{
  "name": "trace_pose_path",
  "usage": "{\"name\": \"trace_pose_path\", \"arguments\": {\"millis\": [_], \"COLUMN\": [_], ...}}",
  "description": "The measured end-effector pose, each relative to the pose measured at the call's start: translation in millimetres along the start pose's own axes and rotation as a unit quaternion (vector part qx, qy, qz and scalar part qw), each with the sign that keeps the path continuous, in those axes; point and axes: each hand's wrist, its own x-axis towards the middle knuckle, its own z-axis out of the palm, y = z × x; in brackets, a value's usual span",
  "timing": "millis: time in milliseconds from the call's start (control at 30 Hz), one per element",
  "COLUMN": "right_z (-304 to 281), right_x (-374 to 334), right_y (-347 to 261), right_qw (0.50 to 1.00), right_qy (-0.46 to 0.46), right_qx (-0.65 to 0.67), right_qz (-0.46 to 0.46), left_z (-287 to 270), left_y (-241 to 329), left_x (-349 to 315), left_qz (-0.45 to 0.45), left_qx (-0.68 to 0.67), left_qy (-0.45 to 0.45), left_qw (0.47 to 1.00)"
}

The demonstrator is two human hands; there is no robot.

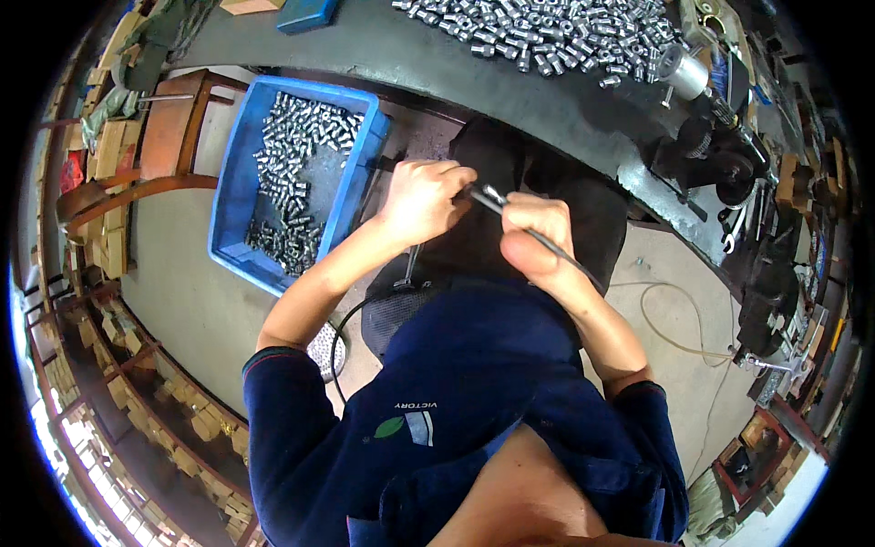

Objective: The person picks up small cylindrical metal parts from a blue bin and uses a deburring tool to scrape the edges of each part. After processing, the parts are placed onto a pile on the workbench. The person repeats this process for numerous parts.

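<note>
My right hand (536, 235) is closed around a dark, slender rod-shaped tool (486, 200), whose thin tail runs back along my wrist. A small shiny metal piece (493, 192) shows beside the tool, just ahead of my right fingers. Close to the tool's front end, my left hand (427, 197) is closed with its fingers curled. What it holds, if anything, is hidden by the fingers. Both hands are above my lap, between the workbench and my body. Left of my left hand stands a blue plastic bin (363, 173) holding many small metal fittings (290, 173).
A large heap of similar metal fittings (556, 36) lies on the dark workbench (410, 59). A bench machine (720, 155) stands at its right end, with a wrench (732, 230) nearby. A wooden chair (173, 128) is left of the bin. A black cable (339, 337) hangs by my left arm.
</note>
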Motion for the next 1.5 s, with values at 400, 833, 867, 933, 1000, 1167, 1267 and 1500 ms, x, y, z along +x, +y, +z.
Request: {"name": "trace_pose_path", "arguments": {"millis": [400,833,867,933,1000,1167,1267,1500], "right_z": [-6,-38,-37,-32,-29,-23,-25,-15], "right_x": [0,-25,-24,-24,-27,-26,-30,-36], "right_y": [11,-5,-6,-9,-2,-5,-7,3], "right_qw": [1.000,0.992,0.993,0.995,0.996,0.996,0.995,0.993], "right_qy": [0.003,0.120,0.118,0.102,0.088,0.083,0.088,0.101], "right_qx": [0.011,-0.010,-0.024,0.004,0.009,-0.003,-0.016,0.028], "right_qz": [0.003,0.031,0.016,0.017,-0.002,0.019,0.032,0.059], "left_z": [-1,-8,-11,-9,-4,-50,-71,-122], "left_y": [-4,-36,-35,-39,-44,-32,-49,-140], "left_x": [6,74,93,136,182,229,186,-41], "left_qz": [0.012,0.043,0.058,0.064,0.074,-0.052,-0.023,-0.337], "left_qx": [0.013,0.158,0.172,0.171,0.119,-0.330,-0.255,-0.175], "left_qy": [0.022,-0.063,-0.059,-0.065,-0.016,0.107,0.080,0.128], "left_qw": [1.000,0.985,0.982,0.981,0.990,0.937,0.963,0.916]}}
